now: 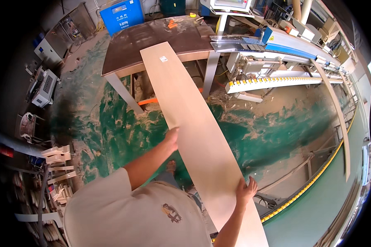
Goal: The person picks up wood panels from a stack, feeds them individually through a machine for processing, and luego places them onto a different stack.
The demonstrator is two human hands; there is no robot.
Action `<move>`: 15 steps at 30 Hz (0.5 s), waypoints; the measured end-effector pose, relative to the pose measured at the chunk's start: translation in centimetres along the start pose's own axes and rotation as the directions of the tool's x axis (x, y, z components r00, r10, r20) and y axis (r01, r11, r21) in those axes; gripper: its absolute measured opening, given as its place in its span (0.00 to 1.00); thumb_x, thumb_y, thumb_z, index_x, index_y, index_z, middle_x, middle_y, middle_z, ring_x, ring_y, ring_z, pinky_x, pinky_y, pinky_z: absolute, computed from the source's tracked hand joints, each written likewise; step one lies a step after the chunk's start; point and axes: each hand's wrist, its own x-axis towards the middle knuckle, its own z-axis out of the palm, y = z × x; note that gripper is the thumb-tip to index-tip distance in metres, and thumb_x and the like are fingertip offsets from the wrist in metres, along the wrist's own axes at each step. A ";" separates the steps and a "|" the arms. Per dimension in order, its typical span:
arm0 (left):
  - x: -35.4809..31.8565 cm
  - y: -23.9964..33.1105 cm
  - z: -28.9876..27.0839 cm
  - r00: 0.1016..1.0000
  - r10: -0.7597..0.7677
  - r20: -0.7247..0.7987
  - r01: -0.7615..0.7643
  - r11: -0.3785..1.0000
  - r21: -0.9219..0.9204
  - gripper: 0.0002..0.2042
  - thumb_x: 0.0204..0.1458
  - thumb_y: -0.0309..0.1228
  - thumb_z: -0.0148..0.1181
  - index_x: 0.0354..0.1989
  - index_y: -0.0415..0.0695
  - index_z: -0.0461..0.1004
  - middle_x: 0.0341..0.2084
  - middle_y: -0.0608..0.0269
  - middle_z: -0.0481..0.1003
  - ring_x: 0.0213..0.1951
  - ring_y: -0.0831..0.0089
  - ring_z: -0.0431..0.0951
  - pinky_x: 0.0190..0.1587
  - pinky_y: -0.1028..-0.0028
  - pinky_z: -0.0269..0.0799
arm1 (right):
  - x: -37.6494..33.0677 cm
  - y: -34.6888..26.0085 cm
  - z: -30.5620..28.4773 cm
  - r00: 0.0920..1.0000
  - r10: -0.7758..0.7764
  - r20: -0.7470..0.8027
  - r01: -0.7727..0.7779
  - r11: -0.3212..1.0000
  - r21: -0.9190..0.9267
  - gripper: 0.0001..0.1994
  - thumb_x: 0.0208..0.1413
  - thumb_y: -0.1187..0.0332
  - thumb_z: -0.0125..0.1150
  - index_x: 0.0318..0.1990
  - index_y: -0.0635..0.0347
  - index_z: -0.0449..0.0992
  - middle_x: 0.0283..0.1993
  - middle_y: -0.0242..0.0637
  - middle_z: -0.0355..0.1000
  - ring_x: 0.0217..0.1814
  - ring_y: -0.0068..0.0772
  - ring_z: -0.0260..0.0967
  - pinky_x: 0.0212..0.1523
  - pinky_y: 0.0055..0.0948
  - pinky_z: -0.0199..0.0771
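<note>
A long pale wooden board (198,131) with a small white label near its far end stretches from the far table to the bottom of the view. My left hand (172,138) grips the board's left edge about midway along, its fingers partly hidden beneath. Nearer to me, my right hand (246,190) is at the right edge, thumb on the upper face and fingers curled at the side. The board's far end rests over the front edge of a brown-topped table (130,45); its near end runs out of view.
A machine with a blue beam (288,50) and a yellow-toothed rail (276,83) stands at the right. A green surface (317,210) carries a narrow strip (338,111). Wood pieces (57,158) are stacked at left. Dust covers the green floor (99,136); a blue box (121,17) stands behind.
</note>
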 end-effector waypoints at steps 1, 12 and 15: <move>-0.5 -0.8 0.7 0.999 -0.045 -0.009 0.045 0.999 0.018 0.19 0.64 0.37 0.47 0.56 0.37 0.71 0.51 0.52 0.76 0.51 0.58 0.78 0.55 0.58 0.75 | 1.6 0.3 1.1 0.996 0.052 0.075 -0.052 0.999 0.001 0.19 0.60 0.55 0.61 0.45 0.65 0.79 0.42 0.50 0.78 0.48 0.55 0.74 0.50 0.52 0.71; -0.3 -9.0 12.7 0.993 -0.056 -0.108 0.067 0.993 0.097 0.15 0.54 0.32 0.56 0.45 0.33 0.73 0.40 0.52 0.77 0.41 0.61 0.81 0.42 0.59 0.79 | 10.1 10.6 0.5 0.850 0.439 0.291 -0.423 0.898 -0.120 0.33 0.61 0.39 0.52 0.25 0.64 0.81 0.25 0.56 0.74 0.30 0.61 0.74 0.32 0.53 0.69; 1.6 -9.7 17.1 0.994 -0.051 -0.092 0.062 0.990 0.128 0.14 0.55 0.32 0.55 0.44 0.35 0.74 0.40 0.54 0.78 0.41 0.63 0.80 0.42 0.60 0.79 | 12.5 13.3 0.4 0.862 0.428 0.272 -0.417 0.903 -0.098 0.32 0.61 0.39 0.52 0.26 0.63 0.82 0.26 0.54 0.75 0.31 0.61 0.74 0.32 0.54 0.69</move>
